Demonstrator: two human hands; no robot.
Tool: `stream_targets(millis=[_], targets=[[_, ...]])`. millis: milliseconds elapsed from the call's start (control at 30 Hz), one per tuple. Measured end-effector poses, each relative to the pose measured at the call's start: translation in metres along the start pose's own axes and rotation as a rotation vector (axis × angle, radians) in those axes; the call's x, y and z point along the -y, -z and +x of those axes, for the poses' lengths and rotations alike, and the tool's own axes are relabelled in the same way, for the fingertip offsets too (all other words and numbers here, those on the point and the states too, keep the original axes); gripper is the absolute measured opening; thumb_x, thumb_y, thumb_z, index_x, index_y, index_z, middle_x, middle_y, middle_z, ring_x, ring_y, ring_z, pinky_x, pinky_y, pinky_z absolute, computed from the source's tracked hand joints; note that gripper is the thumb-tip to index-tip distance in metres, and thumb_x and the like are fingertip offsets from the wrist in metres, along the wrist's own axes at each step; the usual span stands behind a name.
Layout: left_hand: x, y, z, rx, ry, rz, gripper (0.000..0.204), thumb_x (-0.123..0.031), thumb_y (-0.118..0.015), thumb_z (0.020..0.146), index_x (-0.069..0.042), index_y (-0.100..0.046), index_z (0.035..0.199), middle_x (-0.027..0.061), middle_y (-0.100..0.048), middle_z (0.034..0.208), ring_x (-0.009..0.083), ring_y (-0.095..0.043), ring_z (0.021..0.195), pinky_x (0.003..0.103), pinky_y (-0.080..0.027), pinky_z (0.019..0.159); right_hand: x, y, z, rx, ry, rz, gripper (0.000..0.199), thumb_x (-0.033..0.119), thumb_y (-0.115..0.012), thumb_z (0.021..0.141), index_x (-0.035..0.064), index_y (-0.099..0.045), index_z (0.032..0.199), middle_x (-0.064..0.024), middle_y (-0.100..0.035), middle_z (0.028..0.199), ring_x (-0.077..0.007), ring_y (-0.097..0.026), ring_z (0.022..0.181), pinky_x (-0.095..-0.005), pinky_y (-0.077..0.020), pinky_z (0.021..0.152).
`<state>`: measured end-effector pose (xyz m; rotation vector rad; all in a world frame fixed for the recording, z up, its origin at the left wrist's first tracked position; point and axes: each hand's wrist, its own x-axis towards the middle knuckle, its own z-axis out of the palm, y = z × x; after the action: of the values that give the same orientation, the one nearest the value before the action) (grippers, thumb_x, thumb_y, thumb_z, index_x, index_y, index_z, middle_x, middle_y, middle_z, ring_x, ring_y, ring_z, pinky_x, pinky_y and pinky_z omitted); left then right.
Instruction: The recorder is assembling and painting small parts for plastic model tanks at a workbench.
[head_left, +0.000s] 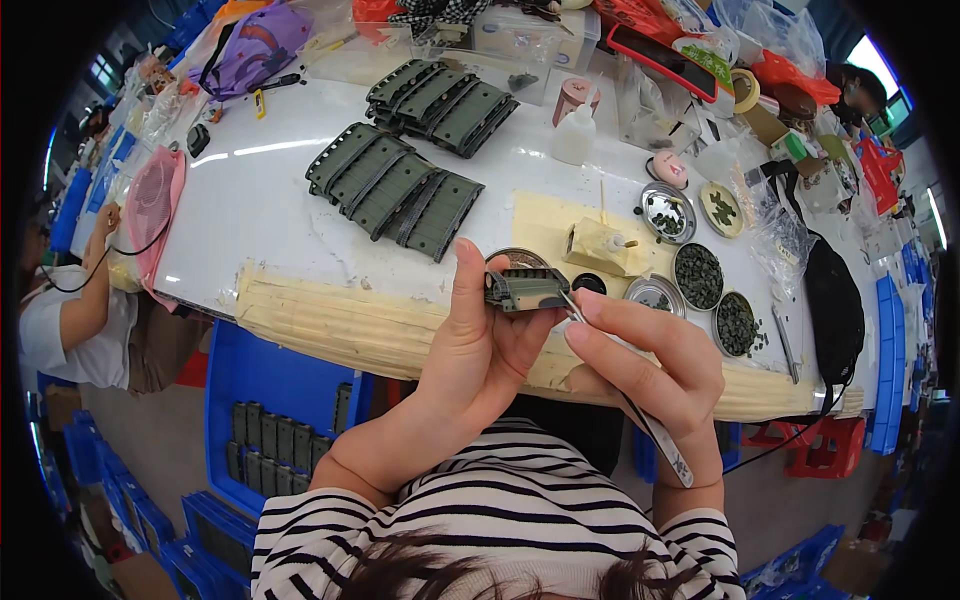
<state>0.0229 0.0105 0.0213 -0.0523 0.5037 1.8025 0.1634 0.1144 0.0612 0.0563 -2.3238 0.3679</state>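
My left hand (462,350) is closed around a small dark green, box-shaped plastic model part (527,289), held up over the table's near edge. In my right hand (660,365) is a pair of metal tweezers (652,428), pinched between thumb and fingers. Its tips meet the right end of the green part; whether they grip a tiny piece cannot be made out. Behind the part sits a round dish, mostly hidden by my left hand. Just beyond, a beige block (590,252) holds a small bottle with a thin stick rising from it.
Two stacks of ribbed green panels (395,190) lie at the table's back left. Several dishes of small green pieces (698,277) stand to the right, beside loose tweezers (785,345). A white squeeze bottle (574,138) stands behind. Below left, a blue crate (225,400) holds green parts. Another person (75,320) sits left.
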Motion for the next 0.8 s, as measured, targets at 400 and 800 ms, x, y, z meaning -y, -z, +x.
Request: stream_targets(millis=[400,800], targets=[[-0.0002,0.0026,0.0006,0.028,-0.003,0.001,0.048,-0.058,-0.05,0.09,-0.012,-0.056,0.103,0.003,-0.062,0.102,0.0139,-0.063,0.097,0.026,-0.054,0.09,-0.0038,-0.0024,-0.001,-0.005,0.054,-0.012,0.027,0.01,-0.072,0.073,0.0017,-0.071,0.099,-0.0148,-0.066,0.104,-0.0261,-0.069,0.088,-0.0305,-0.057,0.068],[0.0021,0.0052,-0.0003,0.007,0.004,-0.031,0.047,-0.056,-0.051,0.091,-0.012,-0.055,0.105,0.0037,-0.062,0.104,0.014,-0.063,0.098,0.026,-0.054,0.091,-0.003,-0.0063,0.0006,-0.009,0.095,-0.045,0.029,0.006,-0.071,0.068,-0.0027,-0.069,0.096,-0.0139,-0.066,0.097,-0.0283,-0.07,0.087,-0.0323,-0.0588,0.069]])
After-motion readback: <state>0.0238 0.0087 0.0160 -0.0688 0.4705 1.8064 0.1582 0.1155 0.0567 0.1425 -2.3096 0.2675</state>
